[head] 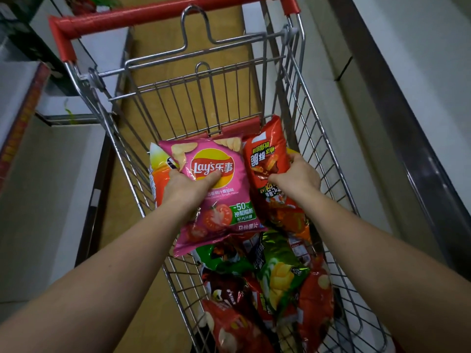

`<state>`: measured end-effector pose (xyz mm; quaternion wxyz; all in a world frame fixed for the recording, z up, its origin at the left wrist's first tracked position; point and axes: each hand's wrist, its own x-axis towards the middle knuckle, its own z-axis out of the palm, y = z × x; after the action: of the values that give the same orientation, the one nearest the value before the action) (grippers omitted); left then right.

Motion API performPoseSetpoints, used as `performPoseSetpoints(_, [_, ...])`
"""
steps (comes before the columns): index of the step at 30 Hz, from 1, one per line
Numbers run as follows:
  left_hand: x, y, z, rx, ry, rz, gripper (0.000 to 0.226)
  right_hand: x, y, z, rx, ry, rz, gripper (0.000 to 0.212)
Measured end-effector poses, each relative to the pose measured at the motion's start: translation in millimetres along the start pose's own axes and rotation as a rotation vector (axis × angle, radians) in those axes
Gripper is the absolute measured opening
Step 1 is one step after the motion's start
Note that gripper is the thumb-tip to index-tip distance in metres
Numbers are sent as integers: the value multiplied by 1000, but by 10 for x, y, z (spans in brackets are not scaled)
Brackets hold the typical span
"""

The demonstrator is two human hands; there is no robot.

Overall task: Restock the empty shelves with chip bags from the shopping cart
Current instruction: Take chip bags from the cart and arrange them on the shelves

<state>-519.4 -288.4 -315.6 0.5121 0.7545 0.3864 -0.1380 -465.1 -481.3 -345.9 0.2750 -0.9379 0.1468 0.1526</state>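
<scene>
Pink chip bag, long axis running away from the body, is pinched by the left hand above the shopping cart, while the right hand grips the adjacent red chip bag, both clear for lifting.

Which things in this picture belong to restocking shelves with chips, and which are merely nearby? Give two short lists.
Part of the job:
left hand gripping the pink Lay's bag
right hand gripping the red bag
green bag and other bags lying in the shopping cart

Just nearby:
tan floor
red-edged box at left
</scene>
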Motion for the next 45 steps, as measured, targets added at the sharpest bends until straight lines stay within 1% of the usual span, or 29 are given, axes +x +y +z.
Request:
performPoseSetpoints(3, [-16,29,-108,2,4,-9,83,-78,13,-132,-26,-7,-61,62])
performPoseSetpoints(6, [-12,102,-279,2,-1,-18,83,-184,22,-266,9,-17,-164,66])
performPoseSetpoints(8, [-21,181,-409,1,-24,-44,82,-240,78,-312,-4,-85,-203,70])
performPoseSetpoints(10, [-29,277,-525,15,-65,-57,75,-286,177,-324,-69,-156,-237,69])
performPoseSetpoints(12, [-62,371,-603,83,-116,-69,66,-335,274,-301,-147,-200,-293,63])
performPoseSetpoints(14, [-99,428,-632,159,-169,-78,66,-405,319,-236,-213,-220,-380,54])
performPoseSetpoints(16, [-155,426,-592,240,-204,-58,67,-475,323,-151,-256,-203,-515,46])
performPoseSetpoints(18, [-220,342,-474,316,-201,-18,63,-537,346,-75,-310,-186,-664,39])
performPoseSetpoints(19, [-252,272,-395,349,-188,-2,63,-571,378,-54,-341,-187,-719,38])
performPoseSetpoints(21, [-326,127,-237,399,-175,12,72,-623,503,-21,-410,-212,-734,47])
performPoseSetpoints(23, [-346,-13,-99,452,-172,23,84,-664,643,8,-429,-271,-685,56])
performPoseSetpoints(24, [-346,-68,-41,491,-171,29,88,-685,694,29,-416,-299,-656,55])
performPoseSetpoints(26, [-333,-143,43,575,-158,45,93,-752,741,72,-350,-304,-574,45])
performPoseSetpoints(31, [-318,-208,139,647,-139,110,94,-906,763,261,-60,-106,-302,16])
performPoseSetpoints(32, [-309,-219,142,657,-137,119,94,-935,766,320,-20,-65,-257,16])
performPoseSetpoints(34, [-290,-240,145,659,-128,137,95,-998,759,416,81,21,-109,27])
performPoseSetpoints(36, [-266,-264,148,657,-115,151,97,-1037,771,512,252,110,106,49])
performPoseSetpoints(37, [-256,-278,149,658,-108,157,98,-1040,789,566,359,104,231,63])
performPoseSetpoints(38, [-249,-292,151,661,-102,164,100,-1038,812,629,470,67,332,77])
performPoseSetpoints(39, [-247,-306,151,661,-99,175,102,-1048,824,675,575,-1,414,86])
performPoseSetpoints(40, [-246,-318,149,652,-100,188,104,-1065,830,706,656,-76,474,85])
performPoseSetpoints(42, [-245,-332,137,616,-108,211,104,-1112,816,695,740,-167,523,69])
performPoseSetpoints(43, [-246,-333,125,593,-115,217,104,-1123,835,682,749,-176,523,63])
performPoseSetpoints(45, [-259,-328,89,547,-131,229,100,-1149,863,612,771,-136,477,49])
